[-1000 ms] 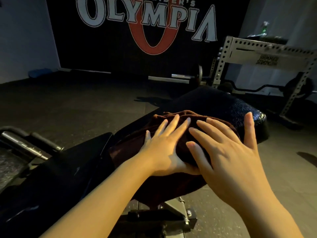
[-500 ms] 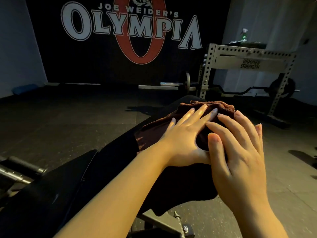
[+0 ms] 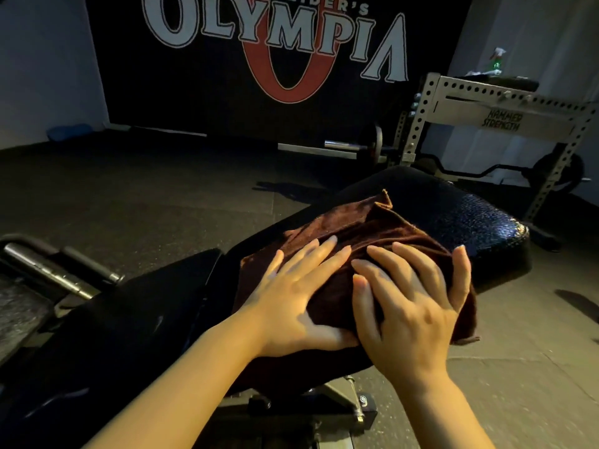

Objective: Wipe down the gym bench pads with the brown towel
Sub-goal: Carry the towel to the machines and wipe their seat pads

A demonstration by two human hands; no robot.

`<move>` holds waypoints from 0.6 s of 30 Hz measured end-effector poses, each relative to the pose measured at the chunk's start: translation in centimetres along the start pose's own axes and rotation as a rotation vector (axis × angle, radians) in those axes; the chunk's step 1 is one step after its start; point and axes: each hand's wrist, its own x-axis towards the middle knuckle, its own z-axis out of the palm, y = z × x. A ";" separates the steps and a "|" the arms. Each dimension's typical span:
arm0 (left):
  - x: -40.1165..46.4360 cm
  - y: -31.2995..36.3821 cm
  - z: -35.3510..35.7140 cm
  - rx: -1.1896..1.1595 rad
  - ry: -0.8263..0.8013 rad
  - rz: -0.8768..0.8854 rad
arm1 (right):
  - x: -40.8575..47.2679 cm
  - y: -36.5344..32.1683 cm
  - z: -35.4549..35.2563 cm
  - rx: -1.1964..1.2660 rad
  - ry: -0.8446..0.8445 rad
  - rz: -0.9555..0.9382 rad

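Head cam, looking down: the brown towel (image 3: pixel 372 241) sits bunched up in the middle of the frame, lying on the long black bench pad (image 3: pixel 453 215) that runs from center out toward the right. Its far corner pokes up a bit, and the right edge droops over the side of the pad.

Both hands are flat on it. The left hand (image 3: pixel 291 299) is center-left, fingers (image 3: pixel 324 254) straight and fanned out, palm pressing the cloth, thumb tucked along the near edge of the towel. The right hand (image 3: pixel 411 312) is just right of it, fingers (image 3: pixel 460 273) also spread and laid over the towel, with the outermost finger reaching along the towel's right side. The two hands touch near the thumbs. Nothing is pinched, just pressing down.

Lower left is a second black pad (image 3: pixel 129 325), right next to the first with a narrow gap between. Under the hands you can see the grey metal bench frame (image 3: pixel 340 400).

Upper right of the frame has a grey Hammer Strength rack (image 3: pixel 505 121), and behind it all a black wall banner (image 3: pixel 275 34) with big Olympia lettering. Dark rubber floor (image 3: pixel 146 196) on the left.
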 end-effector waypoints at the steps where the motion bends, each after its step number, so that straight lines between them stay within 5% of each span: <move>1: -1.3 -0.6 0.2 0.039 0.006 -0.025 | -0.5 -0.4 0.3 0.005 0.003 -0.031; 10: -9.8 -4.2 2.1 0.145 0.079 -0.340 | -1.5 -4.2 1.0 -0.001 -0.120 -0.055; 14: -11.1 -3.8 1.7 0.181 0.101 -0.378 | 0.1 -6.2 -0.4 -0.097 -0.434 -0.010; 18: -14.8 -4.3 2.1 0.305 0.112 -0.530 | 0.5 -8.3 -0.1 -0.145 -0.774 -0.229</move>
